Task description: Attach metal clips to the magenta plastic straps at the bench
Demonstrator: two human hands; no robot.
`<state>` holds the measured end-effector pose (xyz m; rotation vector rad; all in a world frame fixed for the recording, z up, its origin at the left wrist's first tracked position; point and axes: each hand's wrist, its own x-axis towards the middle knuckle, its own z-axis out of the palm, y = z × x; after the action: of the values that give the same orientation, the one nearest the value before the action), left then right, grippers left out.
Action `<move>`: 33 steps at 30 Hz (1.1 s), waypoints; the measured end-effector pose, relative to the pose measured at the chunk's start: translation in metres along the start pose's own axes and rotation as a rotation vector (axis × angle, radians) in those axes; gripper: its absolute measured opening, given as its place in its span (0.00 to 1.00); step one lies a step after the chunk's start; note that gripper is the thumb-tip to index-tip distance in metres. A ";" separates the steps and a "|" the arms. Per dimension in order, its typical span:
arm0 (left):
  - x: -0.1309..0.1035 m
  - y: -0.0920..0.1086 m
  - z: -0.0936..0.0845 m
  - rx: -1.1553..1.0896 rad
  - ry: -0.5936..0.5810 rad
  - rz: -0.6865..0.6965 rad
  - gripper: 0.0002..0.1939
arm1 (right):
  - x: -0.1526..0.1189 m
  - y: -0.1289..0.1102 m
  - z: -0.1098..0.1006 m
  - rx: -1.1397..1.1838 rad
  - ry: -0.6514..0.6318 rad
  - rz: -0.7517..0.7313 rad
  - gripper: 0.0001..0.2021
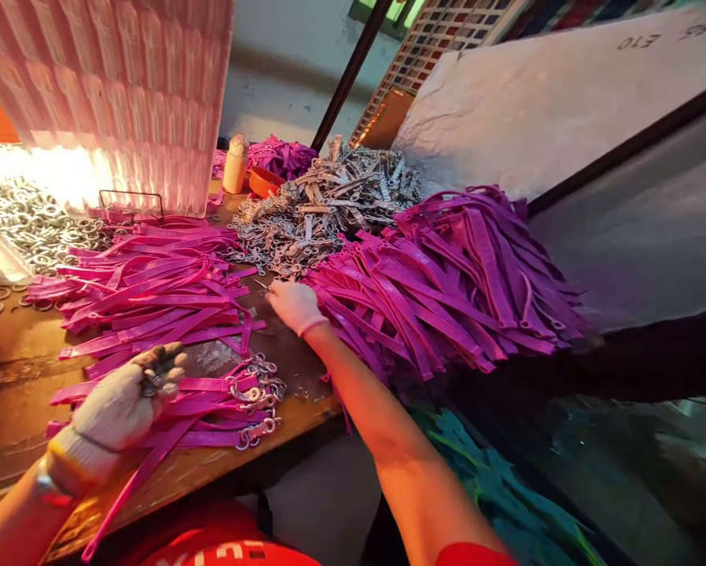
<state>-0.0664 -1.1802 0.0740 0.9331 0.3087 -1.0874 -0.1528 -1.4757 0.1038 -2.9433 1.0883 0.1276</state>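
Observation:
My left hand (pixel 123 405), in a pale knit glove with dark stained fingertips, is at the lower left with its fingers curled upward around something small and dark that I cannot make out. It is over magenta straps (pixel 193 405) whose right ends carry metal clasps and rings (pixel 259 401). My right hand (pixel 297 305), in a thin white glove, reaches to the front edge of a heap of metal clasps (pixel 329 204), its fingertips pressed together near a thin metal piece. Right beside it lies a large pile of magenta straps (pixel 412 299).
Another bundle of magenta straps (pixel 164 291) lies left of centre. Metal rings (pixel 34 224) are heaped at the far left by a bright light and a ribbed panel (pixel 134 94). A bottle (pixel 235 163) and an orange bowl (pixel 264 182) stand behind.

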 end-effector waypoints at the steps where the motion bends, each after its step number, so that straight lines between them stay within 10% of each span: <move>1: 0.004 -0.004 0.005 -0.052 0.001 -0.037 0.16 | 0.017 0.000 0.006 -0.008 -0.001 0.057 0.15; 7: 0.007 -0.017 0.015 -0.166 -0.111 -0.124 0.19 | 0.071 -0.016 0.041 0.048 0.047 0.252 0.17; 16: -0.010 -0.024 0.004 0.228 -0.233 0.030 0.15 | 0.069 0.001 0.041 0.257 0.049 0.185 0.11; 22: -0.018 -0.032 -0.007 0.695 -0.206 0.266 0.20 | -0.016 -0.021 0.025 0.431 0.169 -0.012 0.16; 28: -0.009 -0.051 -0.008 0.649 -0.249 0.364 0.15 | -0.142 -0.076 0.022 0.735 -0.012 -0.470 0.13; 33: -0.014 -0.049 -0.006 0.684 -0.399 0.342 0.12 | -0.160 -0.084 0.021 0.714 -0.043 -0.445 0.08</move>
<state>-0.1132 -1.1740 0.0552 1.2764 -0.5713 -1.0408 -0.2209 -1.3080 0.0926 -2.4168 0.3324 -0.1657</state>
